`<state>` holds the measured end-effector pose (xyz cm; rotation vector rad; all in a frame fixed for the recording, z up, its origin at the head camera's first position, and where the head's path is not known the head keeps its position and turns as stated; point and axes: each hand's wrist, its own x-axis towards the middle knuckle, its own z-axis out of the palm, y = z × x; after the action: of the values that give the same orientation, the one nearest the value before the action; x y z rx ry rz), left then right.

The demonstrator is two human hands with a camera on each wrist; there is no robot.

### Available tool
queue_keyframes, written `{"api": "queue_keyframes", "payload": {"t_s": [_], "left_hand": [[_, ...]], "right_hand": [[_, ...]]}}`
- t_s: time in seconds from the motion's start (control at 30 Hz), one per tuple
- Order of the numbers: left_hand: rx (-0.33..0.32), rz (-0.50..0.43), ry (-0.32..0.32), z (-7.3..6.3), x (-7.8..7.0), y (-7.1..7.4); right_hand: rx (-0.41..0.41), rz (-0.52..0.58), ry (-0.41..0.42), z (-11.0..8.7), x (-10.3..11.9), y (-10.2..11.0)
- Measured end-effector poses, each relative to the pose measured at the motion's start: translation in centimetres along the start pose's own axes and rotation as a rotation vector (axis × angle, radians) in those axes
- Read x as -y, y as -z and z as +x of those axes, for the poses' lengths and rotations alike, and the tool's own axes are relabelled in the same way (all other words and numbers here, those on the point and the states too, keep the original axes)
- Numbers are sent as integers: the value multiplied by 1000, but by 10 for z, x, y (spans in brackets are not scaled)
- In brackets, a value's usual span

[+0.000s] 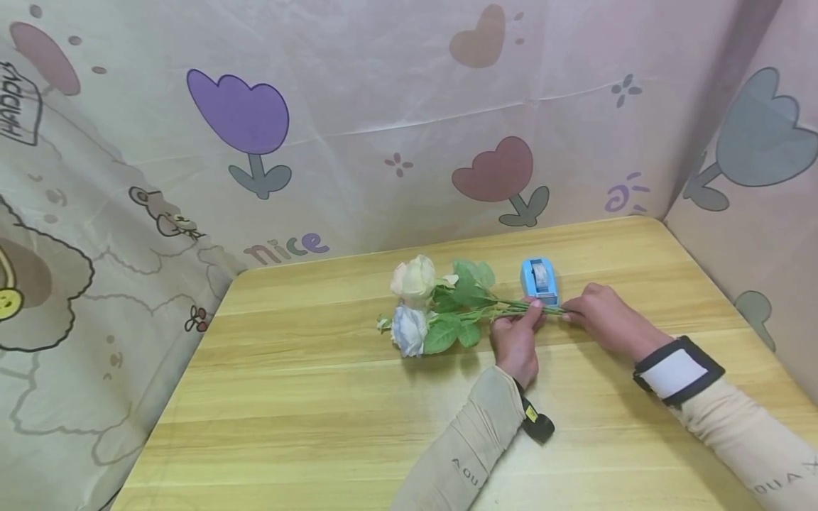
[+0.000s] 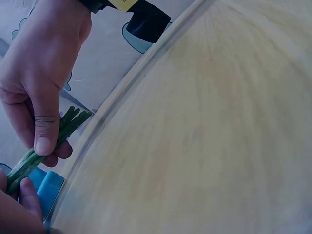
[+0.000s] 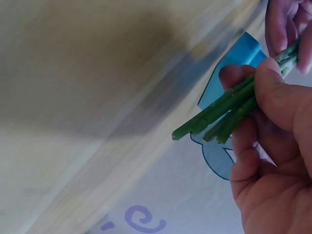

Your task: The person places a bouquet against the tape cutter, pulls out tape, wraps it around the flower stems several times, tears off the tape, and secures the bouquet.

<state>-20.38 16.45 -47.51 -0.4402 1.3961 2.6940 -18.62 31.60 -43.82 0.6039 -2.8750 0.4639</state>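
A small bunch of artificial flowers (image 1: 410,330), one creamy white and one pale blue, lies sideways with its blooms to the left. My left hand (image 1: 516,348) pinches the green stems (image 1: 508,306) below the leaves. Close to the cut ends, my right hand (image 1: 610,323) grips the same stems between thumb and fingers. The right wrist view shows several stem tips (image 3: 214,119) poking out past that thumb. A shiny patch shows on the stems between the hands in the left wrist view. Just behind them sits a blue tape dispenser (image 1: 539,280) with a roll in it.
The wooden table (image 1: 287,411) carries the flowers and dispenser. A printed fabric curtain (image 1: 358,142) with tulips and hearts hangs along its back edge, and more fabric hangs at the left and right.
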Motion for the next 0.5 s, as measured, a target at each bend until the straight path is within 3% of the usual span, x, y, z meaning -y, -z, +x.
{"api": "queue_keyframes", "payload": {"t_s": [0.5], "left_hand": [[-6, 21, 12, 1, 0, -1]], "right_hand": [[-161, -74, 96, -4, 0, -10]]}}
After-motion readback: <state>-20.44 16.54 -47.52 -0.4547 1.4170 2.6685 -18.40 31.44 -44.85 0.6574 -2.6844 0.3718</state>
